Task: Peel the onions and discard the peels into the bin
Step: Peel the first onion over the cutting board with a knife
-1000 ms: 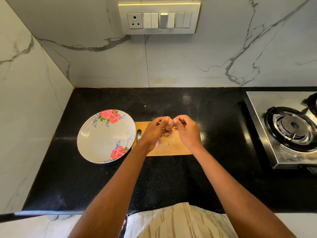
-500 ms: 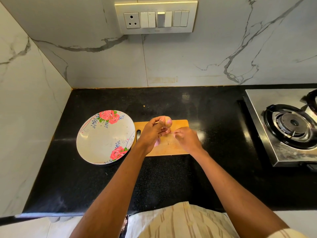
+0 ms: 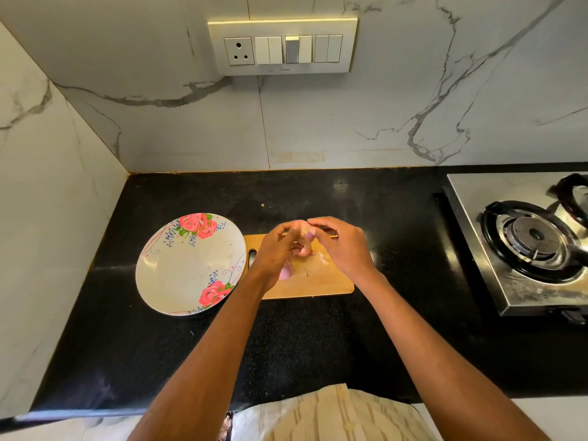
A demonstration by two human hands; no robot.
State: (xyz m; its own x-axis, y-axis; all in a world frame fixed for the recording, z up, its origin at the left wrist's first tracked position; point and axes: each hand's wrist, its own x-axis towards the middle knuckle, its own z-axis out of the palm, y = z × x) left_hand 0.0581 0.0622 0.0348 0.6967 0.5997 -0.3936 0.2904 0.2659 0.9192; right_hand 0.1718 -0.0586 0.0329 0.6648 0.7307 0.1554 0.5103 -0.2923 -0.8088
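Countertop (image 3: 318, 345) of black stone carried a steel gas stove (image 3: 521, 243) at the right, a rose-patterned plate (image 3: 178, 275) at the left, and a wooden cutting board (image 3: 321, 281) between them. Above the board, the left hand (image 3: 275, 254) cupped a pinkish onion (image 3: 302, 241) in curled fingers, while the right hand (image 3: 342, 246) pinched its top. Small peel scraps (image 3: 323, 257) lay on the board.
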